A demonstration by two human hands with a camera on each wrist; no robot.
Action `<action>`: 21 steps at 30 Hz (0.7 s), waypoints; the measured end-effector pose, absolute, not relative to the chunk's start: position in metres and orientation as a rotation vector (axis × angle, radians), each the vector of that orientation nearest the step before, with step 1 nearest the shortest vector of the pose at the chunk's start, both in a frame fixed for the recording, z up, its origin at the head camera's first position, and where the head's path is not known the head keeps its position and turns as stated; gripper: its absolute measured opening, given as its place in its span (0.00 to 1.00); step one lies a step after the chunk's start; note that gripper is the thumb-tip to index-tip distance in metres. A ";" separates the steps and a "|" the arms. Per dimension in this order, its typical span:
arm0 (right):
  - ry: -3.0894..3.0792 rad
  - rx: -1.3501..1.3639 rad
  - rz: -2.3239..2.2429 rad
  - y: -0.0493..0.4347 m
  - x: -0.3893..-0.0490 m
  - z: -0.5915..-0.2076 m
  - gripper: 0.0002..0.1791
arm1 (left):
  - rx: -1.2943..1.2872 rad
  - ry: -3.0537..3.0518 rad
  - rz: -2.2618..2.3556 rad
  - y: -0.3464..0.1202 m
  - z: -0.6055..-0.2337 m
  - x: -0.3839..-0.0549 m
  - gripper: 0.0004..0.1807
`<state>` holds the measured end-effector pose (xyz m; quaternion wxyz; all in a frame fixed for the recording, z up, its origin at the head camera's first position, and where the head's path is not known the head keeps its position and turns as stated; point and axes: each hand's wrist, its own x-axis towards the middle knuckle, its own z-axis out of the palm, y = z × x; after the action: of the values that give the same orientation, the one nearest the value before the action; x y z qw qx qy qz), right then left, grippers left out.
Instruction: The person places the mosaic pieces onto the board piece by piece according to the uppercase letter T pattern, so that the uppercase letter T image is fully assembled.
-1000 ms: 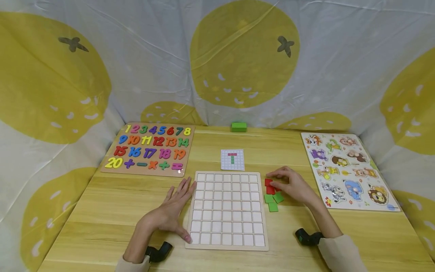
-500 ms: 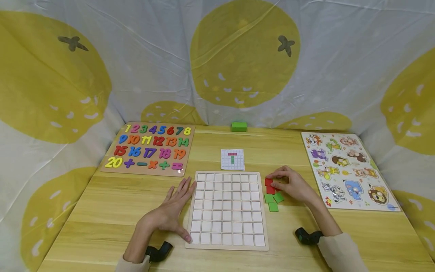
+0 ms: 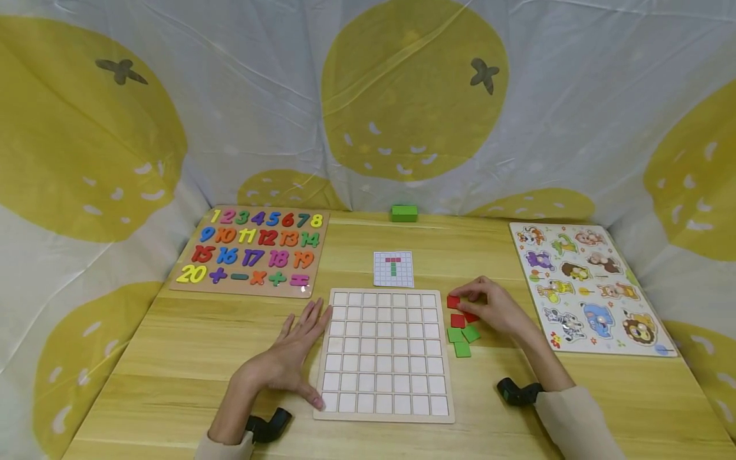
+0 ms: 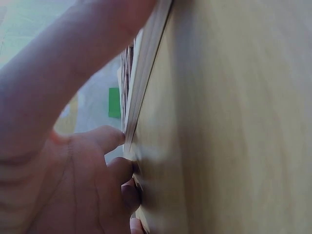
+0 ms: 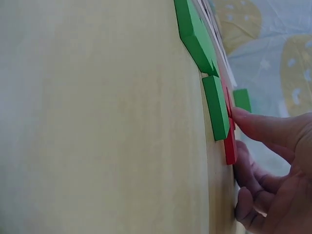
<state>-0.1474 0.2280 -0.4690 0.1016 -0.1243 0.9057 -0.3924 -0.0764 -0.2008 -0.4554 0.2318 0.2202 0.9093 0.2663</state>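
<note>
Red tile (image 3: pixel 453 301): sits pinched between thumb and finger of right hand (image 3: pixel 489 306), the nearer one, just right of board (image 3: pixel 384 347), by its far right corner. Square, shows no long axis. Opposite, with left hand (image 3: pixel 284 359) spread along board's left edge, gripping nothing.

Left hand (image 4: pixel 73 175) against board (image 4: pixel 146 61), green block (image 4: pixel 114 102)

Grid board (image 3: pixel 384 365) on table (image 3: pixel 144 358), near side; left hand (image 3: pixel 280 363) at its left edge. Tiles (image 3: pixel 457 321) just right of it, farthest one between finger and thumb of right hand (image 3: pixel 492 305). Card (image 3: pixel 393 271) behind board; block (image 3: pixel 404 214) farther back, before cloth (image 3: pixel 259 96). Number board (image 3: pixel 244 289) back left; animal board (image 3: pixel 589 345) right of tiles.
</note>
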 end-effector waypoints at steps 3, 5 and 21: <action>2.694 -0.358 -1.125 0.226 -0.148 -0.468 0.12 | 0.605 2.499 0.732 -0.201 -0.456 -0.077 0.89; 2.697 -0.362 -1.116 0.225 -0.149 -0.467 0.13 | 0.604 2.498 0.735 -0.201 -0.456 -0.077 0.89; 2.760 -0.378 -1.089 0.217 -0.154 -0.466 0.11 | 0.612 2.498 0.742 -0.202 -0.457 -0.077 0.89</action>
<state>-0.1540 0.2166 -0.4661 0.0752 -0.1259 0.9201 -0.3631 -0.0768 -0.2017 -0.4566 0.2303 0.2224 0.9081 0.2699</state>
